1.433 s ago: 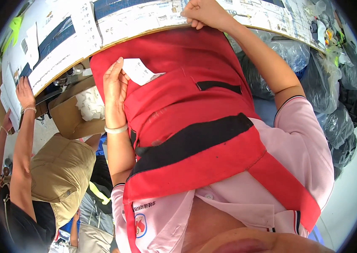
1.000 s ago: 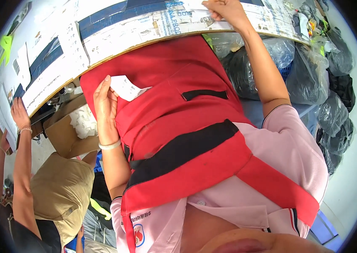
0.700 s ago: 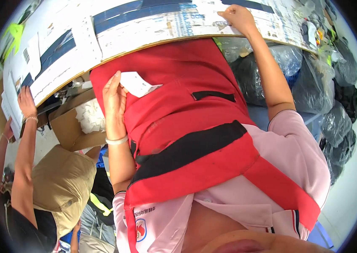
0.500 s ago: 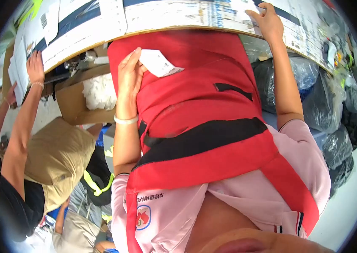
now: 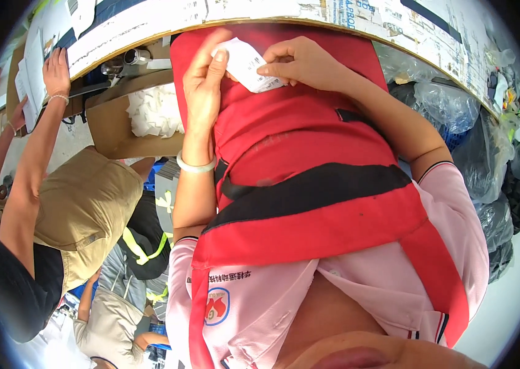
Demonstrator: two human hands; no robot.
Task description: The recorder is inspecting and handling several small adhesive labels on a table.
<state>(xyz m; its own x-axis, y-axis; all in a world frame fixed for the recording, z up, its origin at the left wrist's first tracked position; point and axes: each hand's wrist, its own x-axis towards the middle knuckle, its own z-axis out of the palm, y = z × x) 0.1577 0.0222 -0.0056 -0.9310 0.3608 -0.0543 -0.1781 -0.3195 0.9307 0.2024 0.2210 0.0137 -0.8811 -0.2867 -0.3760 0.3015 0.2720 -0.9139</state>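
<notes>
A small white printed label sheet (image 5: 249, 66) is held up over my red apron (image 5: 297, 117), just short of the table edge. My left hand (image 5: 207, 80) pinches its left side between thumb and fingers, the index finger smeared by motion. At its lower right side, my right hand (image 5: 300, 61) grips the sheet with thumb and curled fingers. Dark printing shows on the sheet's face, and it looks slightly bent. The ends of several fingers are hidden behind it.
The worktable (image 5: 272, 13) runs across the top, covered with worn white sheets and tape. Under it at left stands a cardboard box (image 5: 109, 126) with white scraps (image 5: 154, 111). A co-worker's hand (image 5: 57, 72) rests at the table's left edge. Stuffed plastic bags (image 5: 484, 154) crowd the right.
My right hand has left the tabletop and come down and left to take the sheet's right side. The left hand has lifted slightly with the sheet, and the view has shifted.
</notes>
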